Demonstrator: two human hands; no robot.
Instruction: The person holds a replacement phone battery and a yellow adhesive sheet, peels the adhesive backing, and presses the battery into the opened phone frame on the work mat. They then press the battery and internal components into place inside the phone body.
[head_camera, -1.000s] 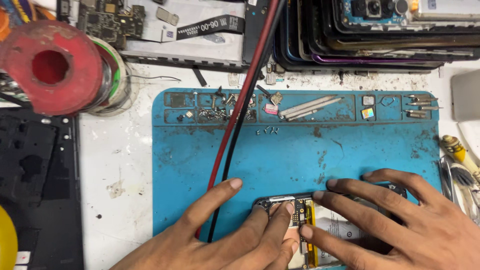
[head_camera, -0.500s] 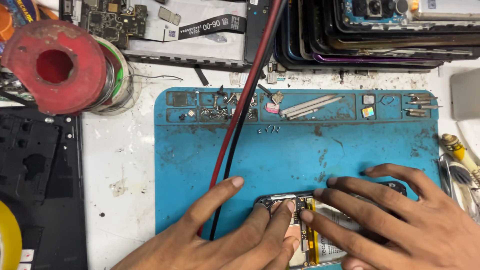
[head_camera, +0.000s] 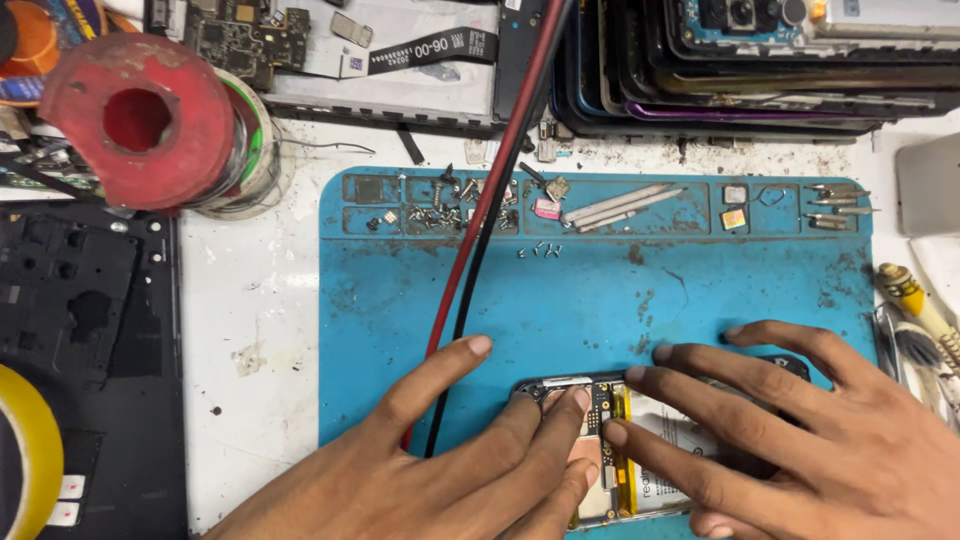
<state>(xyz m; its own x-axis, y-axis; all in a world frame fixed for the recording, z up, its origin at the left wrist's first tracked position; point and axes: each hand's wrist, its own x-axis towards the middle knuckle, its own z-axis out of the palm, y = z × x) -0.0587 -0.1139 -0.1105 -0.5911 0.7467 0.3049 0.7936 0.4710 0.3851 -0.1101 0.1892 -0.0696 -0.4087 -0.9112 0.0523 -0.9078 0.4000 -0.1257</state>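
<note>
Opened phone (head_camera: 610, 450), back off, lies at the near edge of the blue repair mat (head_camera: 600, 290). Left hand (head_camera: 460, 470) and right hand (head_camera: 800, 440) both rest on it flat, fingers spread and pressing, gripping nothing. Mat's top tray slots hold loose screws (head_camera: 440, 205), metal strips (head_camera: 615, 203), small chips (head_camera: 735, 215), tweezer tips (head_camera: 835, 200). Red and black cables (head_camera: 490, 200) cross the mat. Red solder spool (head_camera: 140, 120) sits at upper left.

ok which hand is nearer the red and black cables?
Left. The left hand lies beside the red and black cables, its index finger right next to them. The right hand sits farther off, over the opened phone.
</note>
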